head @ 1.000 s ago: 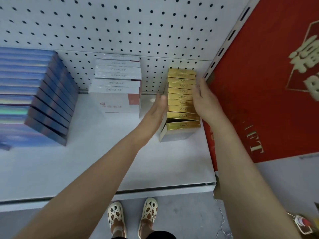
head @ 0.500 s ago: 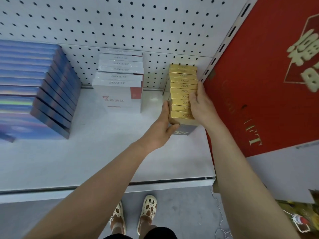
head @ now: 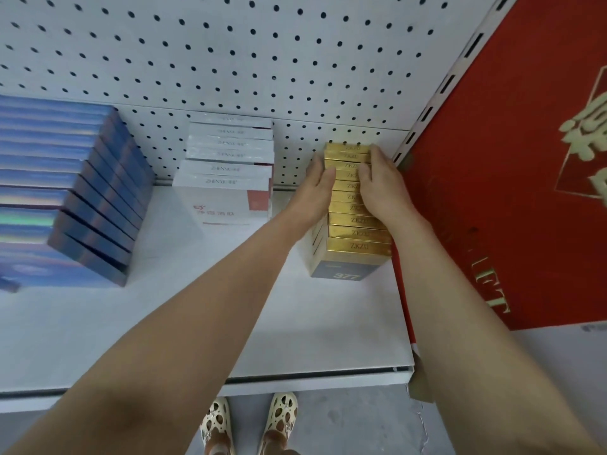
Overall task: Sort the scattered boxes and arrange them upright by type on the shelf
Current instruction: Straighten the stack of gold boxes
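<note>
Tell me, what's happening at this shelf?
A person is tidying boxes on a white shelf. Both hands are on the row of gold boxes at the right end: the left hand presses its left side, the right hand rests over the top. The white boxes and blue boxes already stand upright in their own rows.

Gold boxes point(head: 359, 246): ten tops counted, between the fingers point(head: 320, 178). White boxes point(head: 226, 182): six. Blue boxes point(head: 88, 205): about nine, blurred.
</note>
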`<state>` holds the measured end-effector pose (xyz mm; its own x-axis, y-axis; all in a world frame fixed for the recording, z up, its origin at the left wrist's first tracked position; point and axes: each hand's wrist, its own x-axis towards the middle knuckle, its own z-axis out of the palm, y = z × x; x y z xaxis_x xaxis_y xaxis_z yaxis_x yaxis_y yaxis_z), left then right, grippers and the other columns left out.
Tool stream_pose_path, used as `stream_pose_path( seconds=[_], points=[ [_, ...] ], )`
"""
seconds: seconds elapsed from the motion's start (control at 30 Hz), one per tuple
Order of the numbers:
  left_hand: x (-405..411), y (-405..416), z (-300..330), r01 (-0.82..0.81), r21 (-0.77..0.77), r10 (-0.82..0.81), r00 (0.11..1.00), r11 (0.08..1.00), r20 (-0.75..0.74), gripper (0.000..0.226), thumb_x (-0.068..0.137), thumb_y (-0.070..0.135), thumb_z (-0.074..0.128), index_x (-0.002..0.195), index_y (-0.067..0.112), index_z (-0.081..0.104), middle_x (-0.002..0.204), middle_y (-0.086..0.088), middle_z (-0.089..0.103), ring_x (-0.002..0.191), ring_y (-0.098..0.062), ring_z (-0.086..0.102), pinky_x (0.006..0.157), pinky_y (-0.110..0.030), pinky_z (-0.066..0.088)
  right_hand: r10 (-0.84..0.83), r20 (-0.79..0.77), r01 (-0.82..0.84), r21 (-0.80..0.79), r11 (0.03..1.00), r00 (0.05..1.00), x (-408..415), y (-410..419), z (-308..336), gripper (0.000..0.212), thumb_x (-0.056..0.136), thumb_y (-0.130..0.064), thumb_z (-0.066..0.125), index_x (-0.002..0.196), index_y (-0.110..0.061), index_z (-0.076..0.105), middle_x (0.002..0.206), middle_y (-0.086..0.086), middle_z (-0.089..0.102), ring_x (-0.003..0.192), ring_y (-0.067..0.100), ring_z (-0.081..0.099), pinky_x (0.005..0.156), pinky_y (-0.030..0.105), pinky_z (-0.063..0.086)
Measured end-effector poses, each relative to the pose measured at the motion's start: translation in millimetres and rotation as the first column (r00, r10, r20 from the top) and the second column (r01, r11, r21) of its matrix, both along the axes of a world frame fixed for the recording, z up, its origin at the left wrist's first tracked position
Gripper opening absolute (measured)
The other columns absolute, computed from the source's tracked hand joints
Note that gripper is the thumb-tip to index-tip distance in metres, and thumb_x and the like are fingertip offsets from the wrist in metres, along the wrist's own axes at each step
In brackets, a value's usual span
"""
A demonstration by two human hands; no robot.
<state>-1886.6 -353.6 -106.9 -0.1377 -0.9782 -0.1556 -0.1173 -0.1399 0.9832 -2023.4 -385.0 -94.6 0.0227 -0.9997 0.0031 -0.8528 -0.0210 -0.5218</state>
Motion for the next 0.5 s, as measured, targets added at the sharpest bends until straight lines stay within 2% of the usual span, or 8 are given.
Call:
stream_pose_path(
  seconds=[0.1, 0.23, 0.3, 0.4, 0.47, 0.5],
  points=[
    [-4, -12, -14, 0.008, 0.061, -0.008, 1.0, 0.998, 0.001, 0.041, 0.106, 0.034, 0.029, 0.145, 0.024, 0.034, 0.125, 0.003, 0.057, 0.107, -0.009, 0.057, 0.096, -0.033, 0.046, -0.001, 0.008, 0.002, -0.019, 1.0, 1.0, -2, 0, -2, 0.029, 0.105, -0.019, 0.036, 0.129, -0.007, 0.046, 0.127, 0.014, 0.056, 0.117, 0.029, 0.052, 0.093, 0.034, 0.039],
    [-3, -12, -20, -0.005, 0.057, 0.005, 1.0, 0.998, -0.014, 0.039, 0.105, 0.035, 0.03, 0.142, 0.026, 0.037, 0.119, 0.004, 0.061, 0.109, -0.014, 0.06, 0.099, -0.04, 0.048, 0.025, 0.025, -0.024, -0.052, 0.998, 0.999, -3, 2, -3, 0.026, 0.105, -0.018, 0.036, 0.127, -0.009, 0.047, 0.125, 0.013, 0.057, 0.114, 0.027, 0.053, 0.089, 0.032, 0.038],
    [-2, -11, -18, -0.008, 0.055, 0.008, 1.0, 0.998, -0.012, 0.039, 0.105, 0.035, 0.03, 0.143, 0.027, 0.037, 0.118, 0.005, 0.061, 0.108, -0.012, 0.06, 0.097, -0.038, 0.048, 0.032, 0.02, -0.031, -0.029, 0.999, 0.999, -2, 1, -4, 0.027, 0.105, -0.019, 0.035, 0.127, -0.008, 0.046, 0.127, 0.014, 0.055, 0.116, 0.027, 0.051, 0.089, 0.032, 0.038],
    [0, -4, -8, 0.013, 0.055, -0.011, 1.0, 0.998, -0.026, 0.042, 0.106, 0.033, 0.029, 0.147, 0.024, 0.032, 0.113, 0.014, 0.057, 0.098, 0.008, 0.056, 0.086, -0.021, 0.045, 0.058, -0.01, -0.058, 0.016, 0.998, 0.998, -1, 2, 0, 0.032, 0.106, -0.022, 0.034, 0.134, -0.009, 0.042, 0.135, 0.014, 0.048, 0.124, 0.029, 0.047, 0.096, 0.032, 0.037],
    [3, 8, 0, 0.027, 0.036, -0.026, 0.999, 0.999, -0.025, 0.044, 0.107, 0.032, 0.028, 0.149, 0.021, 0.026, 0.111, 0.025, 0.045, 0.085, 0.026, 0.047, 0.074, 0.0, 0.038, 0.09, -0.082, -0.091, 0.0, 0.996, 0.993, -2, 9, 3, 0.044, 0.106, -0.026, 0.033, 0.147, -0.01, 0.033, 0.151, 0.014, 0.034, 0.138, 0.028, 0.036, 0.111, 0.036, 0.033],
    [5, 16, 2, 0.037, 0.035, -0.036, 0.999, 0.999, -0.017, 0.046, 0.107, 0.032, 0.027, 0.151, 0.021, 0.022, 0.113, 0.025, 0.038, 0.086, 0.027, 0.043, 0.067, 0.007, 0.032, 0.104, -0.119, -0.106, -0.012, 0.994, 0.987, -3, 14, 3, 0.049, 0.107, -0.029, 0.032, 0.152, -0.012, 0.028, 0.158, 0.013, 0.025, 0.145, 0.028, 0.026, 0.118, 0.039, 0.026]
  ],
)
